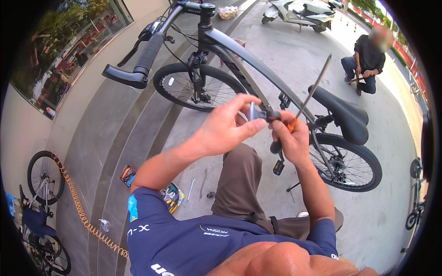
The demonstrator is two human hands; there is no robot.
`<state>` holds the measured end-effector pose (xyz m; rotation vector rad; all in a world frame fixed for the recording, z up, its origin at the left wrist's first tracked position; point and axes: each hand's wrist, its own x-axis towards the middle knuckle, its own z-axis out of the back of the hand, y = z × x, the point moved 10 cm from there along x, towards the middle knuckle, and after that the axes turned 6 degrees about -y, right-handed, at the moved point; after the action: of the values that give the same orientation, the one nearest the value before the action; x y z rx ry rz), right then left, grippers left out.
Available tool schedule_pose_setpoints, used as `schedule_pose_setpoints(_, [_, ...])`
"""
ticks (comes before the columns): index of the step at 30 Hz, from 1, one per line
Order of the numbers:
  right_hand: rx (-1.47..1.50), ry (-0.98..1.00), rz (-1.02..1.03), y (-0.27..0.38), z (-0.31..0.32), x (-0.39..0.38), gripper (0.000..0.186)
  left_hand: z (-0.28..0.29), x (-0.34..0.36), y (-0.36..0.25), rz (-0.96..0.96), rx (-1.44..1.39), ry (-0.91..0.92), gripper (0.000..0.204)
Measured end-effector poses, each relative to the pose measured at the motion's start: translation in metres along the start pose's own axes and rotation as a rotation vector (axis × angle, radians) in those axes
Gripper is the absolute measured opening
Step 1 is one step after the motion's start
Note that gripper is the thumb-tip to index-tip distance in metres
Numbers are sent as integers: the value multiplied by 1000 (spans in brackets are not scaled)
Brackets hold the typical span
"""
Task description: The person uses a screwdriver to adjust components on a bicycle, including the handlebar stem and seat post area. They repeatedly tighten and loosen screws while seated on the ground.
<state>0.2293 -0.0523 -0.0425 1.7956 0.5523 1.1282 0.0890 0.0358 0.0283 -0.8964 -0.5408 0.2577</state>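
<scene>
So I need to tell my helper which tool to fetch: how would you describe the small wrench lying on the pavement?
Start at the dark grey bicycle standing on the pavement, then look down to the ground between it and the person's bent knee. The small wrench lies there flat, left of the brown trouser leg. It is slim, plain silver metal, unlike the colourful tools beside it.

small dark part (271, 115) mostly hidden by fingers, screwdriver handle (291, 124) buried in right hand (290, 140)
</scene>
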Motion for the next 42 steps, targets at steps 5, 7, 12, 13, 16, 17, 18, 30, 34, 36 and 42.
schedule_pose_setpoints(5, [-48,80,245,78,-78,89,21,130,26,-85,-211,285,-165,43])
schedule_pose_setpoints(7, [-146,67,446,112,-101,138,27,181,65,-101,-213,254,-155,41])
schedule_pose_setpoints(12, [-556,-5,430,116,-146,252,37,271,156,-47,85,160,-197,30])
schedule_pose_setpoints(13, [-644,22,428,111,-151,269,38,277,167,-35,8,250,-216,37])
schedule_pose_setpoints(16, [-885,53,416,83,-162,303,39,305,182,25,172,230,-273,36])
schedule_pose_setpoints(17, [-977,47,403,73,-163,312,39,309,189,41,213,263,-296,37])
schedule_pose_setpoints(18, [-987,47,377,63,-166,320,39,312,195,54,262,322,-251,43])
schedule_pose_setpoints(30, [-941,-114,438,42,-160,319,34,326,215,116,298,234,-230,39])
schedule_pose_setpoints(34, [-786,-119,319,32,-132,288,33,321,215,121,313,241,-144,49])
schedule_pose_setpoints(36, [-368,47,16,1,-121,259,32,325,213,120,314,245,-193,50])
schedule_pose_setpoints(42, [168,121,-490,-89,-91,92,25,371,180,95,40,99,-511,58])
